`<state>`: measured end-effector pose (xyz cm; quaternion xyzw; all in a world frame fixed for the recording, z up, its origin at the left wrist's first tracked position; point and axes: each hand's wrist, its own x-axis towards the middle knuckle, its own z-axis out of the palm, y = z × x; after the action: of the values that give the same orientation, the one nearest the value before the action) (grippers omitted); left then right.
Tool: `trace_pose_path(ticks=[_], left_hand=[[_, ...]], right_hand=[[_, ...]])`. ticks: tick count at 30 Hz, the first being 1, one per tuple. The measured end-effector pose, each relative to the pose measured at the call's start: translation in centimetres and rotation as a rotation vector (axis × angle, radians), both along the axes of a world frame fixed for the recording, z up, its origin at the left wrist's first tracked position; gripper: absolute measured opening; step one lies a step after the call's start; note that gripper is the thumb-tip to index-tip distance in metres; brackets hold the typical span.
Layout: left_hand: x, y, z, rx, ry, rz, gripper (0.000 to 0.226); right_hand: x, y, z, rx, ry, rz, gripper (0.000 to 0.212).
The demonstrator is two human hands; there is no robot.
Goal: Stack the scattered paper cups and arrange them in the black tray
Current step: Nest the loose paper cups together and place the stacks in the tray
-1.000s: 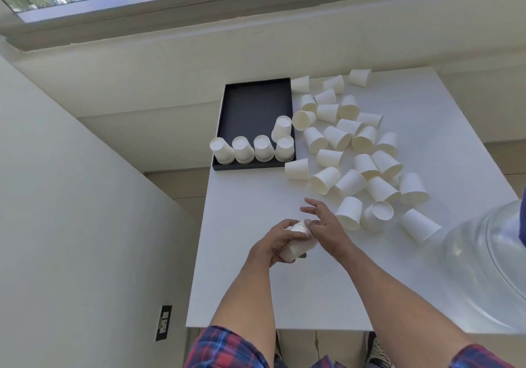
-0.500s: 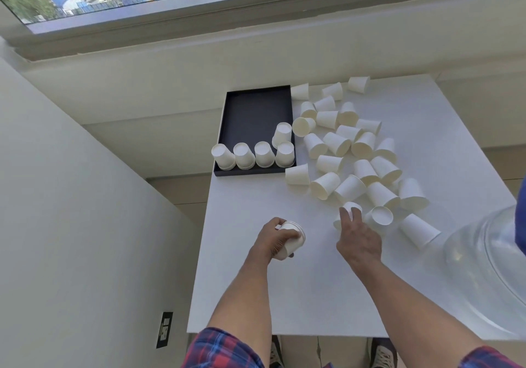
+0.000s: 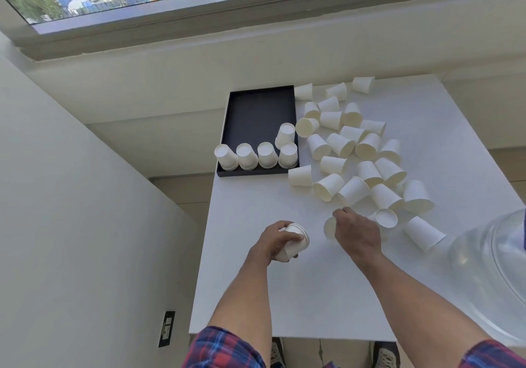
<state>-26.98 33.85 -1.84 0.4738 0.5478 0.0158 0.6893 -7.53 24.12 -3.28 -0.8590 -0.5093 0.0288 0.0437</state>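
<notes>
My right hand (image 3: pixel 357 235) has left the stack (image 3: pixel 293 242) and now curls its fingers (image 3: pixel 340 213) round a loose cup (image 3: pixel 329 227). My left hand (image 3: pixel 274 241) still grips the stack, so it grows next.

Bare white worktop (image 3: pixel 256 296) lies open toward the black rectangular tray (image 3: pixel 256 111); scattered white paper cups (image 3: pixel 367 151) crowd the right, apparently beside a clear plastic jug (image 3: pixel 489 276).
</notes>
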Motion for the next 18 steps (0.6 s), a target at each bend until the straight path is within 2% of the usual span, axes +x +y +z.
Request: trace_pose_path(ticks=[2, 5, 6, 12, 18], left_hand=[[-0.2, 0.2, 0.2, -0.022, -0.008, 0.003, 0.040], [-0.4, 0.5, 0.7, -0.062, -0.021, -0.016, 0.047], [-0.4, 0.6, 0.9, -0.084, -0.040, -0.023, 0.051], [-0.5, 1.0, 1.3, -0.173, -0.110, -0.085, 0.065], [-1.2, 1.3, 1.4, -0.201, -0.216, -0.029, 0.062]], right_hand=[[0.0, 0.4, 0.0, 0.166, 0.200, -0.152, 0.015], [0.2, 1.1, 0.6, 0.300, 0.812, -0.354, 0.008], [0.3, 1.2, 0.6, 0.319, 0.950, -0.373, 0.009], [-0.3, 1.2, 0.8, 0.356, 1.375, -0.300, 0.008], [-0.8, 1.6, 1.2, 0.445, 1.520, -0.294, 0.011]])
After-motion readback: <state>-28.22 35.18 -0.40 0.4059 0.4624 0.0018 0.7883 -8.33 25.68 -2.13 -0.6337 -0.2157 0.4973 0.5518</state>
